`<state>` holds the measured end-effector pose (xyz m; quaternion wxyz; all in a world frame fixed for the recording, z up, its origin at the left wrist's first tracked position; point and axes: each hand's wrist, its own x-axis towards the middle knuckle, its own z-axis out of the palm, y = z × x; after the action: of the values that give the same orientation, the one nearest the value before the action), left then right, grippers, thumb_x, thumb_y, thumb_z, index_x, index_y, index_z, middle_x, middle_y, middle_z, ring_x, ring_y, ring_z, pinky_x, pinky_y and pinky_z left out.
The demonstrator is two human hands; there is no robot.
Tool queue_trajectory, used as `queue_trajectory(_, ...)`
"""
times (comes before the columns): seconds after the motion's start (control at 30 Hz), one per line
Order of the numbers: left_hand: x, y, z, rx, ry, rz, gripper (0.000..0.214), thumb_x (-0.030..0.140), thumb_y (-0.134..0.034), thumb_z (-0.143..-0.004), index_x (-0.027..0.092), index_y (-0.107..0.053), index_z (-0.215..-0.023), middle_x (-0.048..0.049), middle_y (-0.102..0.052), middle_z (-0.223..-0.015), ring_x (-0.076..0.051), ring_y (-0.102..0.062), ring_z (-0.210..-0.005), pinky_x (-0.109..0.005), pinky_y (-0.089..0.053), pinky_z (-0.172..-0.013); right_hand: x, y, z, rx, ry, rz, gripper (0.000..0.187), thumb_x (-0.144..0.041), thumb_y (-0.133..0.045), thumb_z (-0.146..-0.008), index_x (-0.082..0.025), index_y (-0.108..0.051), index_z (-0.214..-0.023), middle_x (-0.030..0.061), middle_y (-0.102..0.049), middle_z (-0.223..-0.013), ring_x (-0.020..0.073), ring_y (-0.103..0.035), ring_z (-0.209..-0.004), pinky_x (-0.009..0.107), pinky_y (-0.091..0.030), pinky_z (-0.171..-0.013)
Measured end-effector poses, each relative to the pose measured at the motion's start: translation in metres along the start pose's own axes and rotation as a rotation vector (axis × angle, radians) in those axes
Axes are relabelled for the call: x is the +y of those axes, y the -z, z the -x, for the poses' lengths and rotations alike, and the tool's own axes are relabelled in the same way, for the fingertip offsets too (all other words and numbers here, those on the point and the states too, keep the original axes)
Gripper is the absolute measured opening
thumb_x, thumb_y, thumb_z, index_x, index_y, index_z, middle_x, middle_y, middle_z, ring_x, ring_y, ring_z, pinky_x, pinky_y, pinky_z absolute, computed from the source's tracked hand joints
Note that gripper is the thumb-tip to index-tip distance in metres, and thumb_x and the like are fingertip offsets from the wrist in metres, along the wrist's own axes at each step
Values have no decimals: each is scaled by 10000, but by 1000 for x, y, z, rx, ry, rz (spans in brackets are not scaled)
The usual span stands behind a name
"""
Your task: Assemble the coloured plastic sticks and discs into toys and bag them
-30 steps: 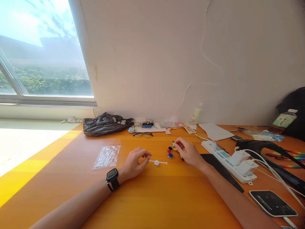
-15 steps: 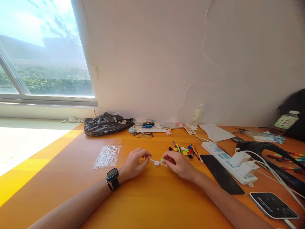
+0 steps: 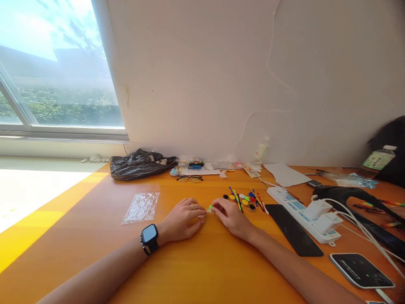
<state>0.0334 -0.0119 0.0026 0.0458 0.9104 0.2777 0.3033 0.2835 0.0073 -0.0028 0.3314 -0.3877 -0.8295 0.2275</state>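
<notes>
Green piece (image 3: 210, 207) in right hand's fingers (image 3: 218, 204), heading and long axis indistinct

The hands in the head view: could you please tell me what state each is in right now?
Left hand: fingers partly extended; whether it holds anything cannot be told.
Right hand: closed, pinching a small green piece.

The discs (image 3: 245, 202) lie left of the phone (image 3: 294, 230).

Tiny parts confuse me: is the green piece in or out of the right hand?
In, it seems: the green piece shows at the fingers of the right hand.
</notes>
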Motion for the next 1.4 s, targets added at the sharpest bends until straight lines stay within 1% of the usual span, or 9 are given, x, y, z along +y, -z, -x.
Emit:
queue_trajectory(0.23, -6, 8, -1, 33, 164, -260, 264, 163, -532, -1022, 218, -703, -829, -44, -738, -857, -222, -583, -845, -378, -424, -779, 0, 15, -2, 157, 48, 56, 229, -429, -512, -1081, -239, -623, -1021, 47, -691, -932, 219, -647, -839, 351, -508, -791)
queue_trajectory(0.43, -10, 13, 0, 111, 313, -320, 179, 186, -590, -1007, 225, -703, -873, -48, -747, -1005, -262, -562, -976, -410, -443, -866, -18, 20, 1, 150, 96, 54, 243, -433, -501, -1093, -242, -625, -1009, 44, -672, -913, 198, -608, -787, 322, -485, -735)
queue_trajectory(0.57, -5, 12, -1, 170, 274, -271, 130, 190, -610, -998, 241, -721, -955, -52, -743, -1078, -269, -561, -1031, -431, -463, -935, -18, 3, 3, 57, 115, 13, 235, -378, -498, -1097, -226, -630, -976, 42, -655, -910, 189, -595, -803, 307, -465, -737)
queue_trajectory(0.7, -1, 11, -2, 201, 185, -209, 172, 171, -570, -1007, 238, -723, -964, -60, -743, -1037, -250, -579, -979, -430, -479, -933, -6, -16, 2, -131, 72, 34, 223, -306, -568, -1052, -204, -588, -855, 15, -612, -813, 173, -539, -724, 291, -407, -679)
queue_trajectory(0.77, -1, 11, -1, 223, 144, -176, 163, 171, -565, -1003, 225, -713, -961, -68, -740, -1007, -250, -582, -977, -425, -488, -924, -3, -21, 3, -151, 40, 40, 226, -297, -590, -1039, -199, -571, -836, 3, -594, -787, 166, -518, -707, 284, -384, -663)
queue_trajectory(0.9, -4, 6, 1, 121, 22, -108, 149, 203, -572, -1004, 238, -717, -1010, -73, -726, -1002, -246, -599, -991, -410, -501, -905, -4, -19, 5, -148, 46, 39, 224, -307, -566, -1053, -199, -590, -858, 5, -605, -803, 168, -533, -726, 284, -390, -674)
queue_trajectory(1.03, -7, -4, 3, 20, -59, -76, 173, 250, -554, -1027, 256, -714, -1092, -79, -713, -1005, -245, -610, -1001, -404, -505, -894, -6, -6, 5, -96, 83, 80, 181, -326, -558, -1052, -211, -655, -951, 20, -647, -845, 176, -562, -736, 293, -413, -680)
queue_trajectory(1.23, -9, -10, 4, -36, -65, -66, 256, 360, -512, -1066, 261, -676, -1237, -99, -700, -1070, -258, -616, -1013, -412, -510, -905, 14, 40, -5, 231, -68, 360, 182, -309, -536, -1048, -212, -672, -975, 46, -712, -934, 203, -650, -871, 303, -431, -768)
queue_trajectory(1.4, -10, -6, 5, -86, -90, -58, 301, 405, -485, -1083, 271, -659, -1288, -111, -696, -1116, -267, -617, -1040, -419, -510, -929, 32, 64, -10, 88, -417, 745, 204, -204, -536, -1024, -199, -694, -895, 75, -742, -938, 230, -678, -883, 299, -340, -668)
